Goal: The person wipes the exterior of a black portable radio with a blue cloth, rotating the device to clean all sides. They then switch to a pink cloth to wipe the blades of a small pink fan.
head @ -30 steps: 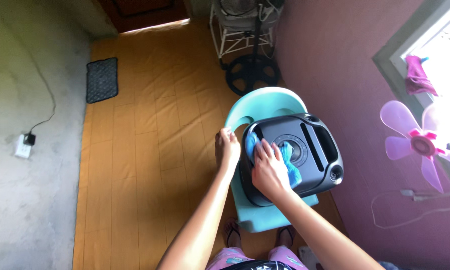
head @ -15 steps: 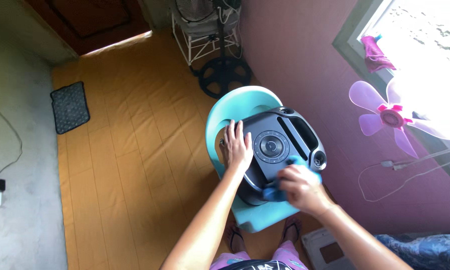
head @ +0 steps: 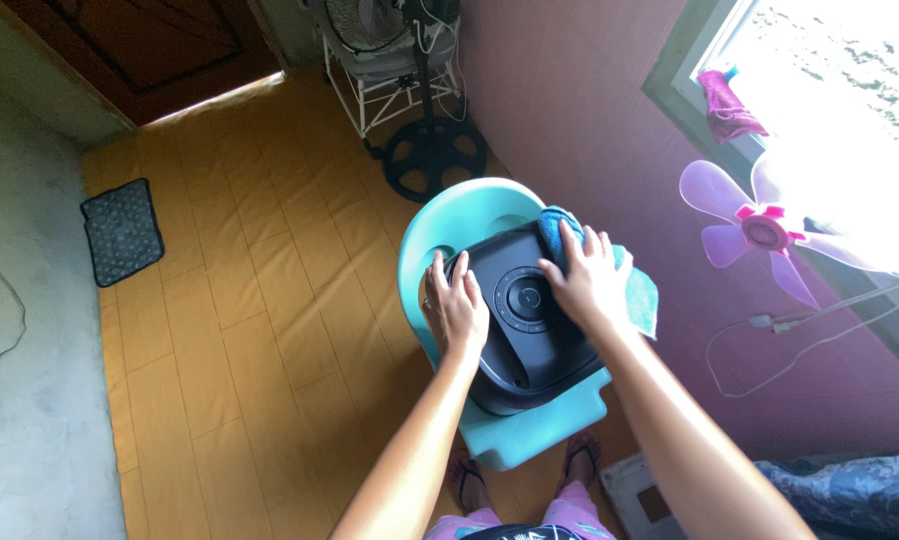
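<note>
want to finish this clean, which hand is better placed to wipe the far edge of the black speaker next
Probably the right hand: it already presses the blue cloth on the far side of the black speaker. The left hand lies bare on its near-left edge, steadying it.

I see a teal plastic chair (head: 447, 222) standing on the yellow wood-pattern floor (head: 259, 300), with a black speaker-like device (head: 514, 345) lying flat on its seat. On the floor sit a dark mat (head: 121, 231) and a fan's round base (head: 434, 158).

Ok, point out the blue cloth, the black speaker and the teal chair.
blue cloth (head: 641, 292), head view, on the flap hanging past the right hand.
black speaker (head: 522, 298), head view, on its round top dial.
teal chair (head: 459, 215), head view, on the curved backrest.
</note>
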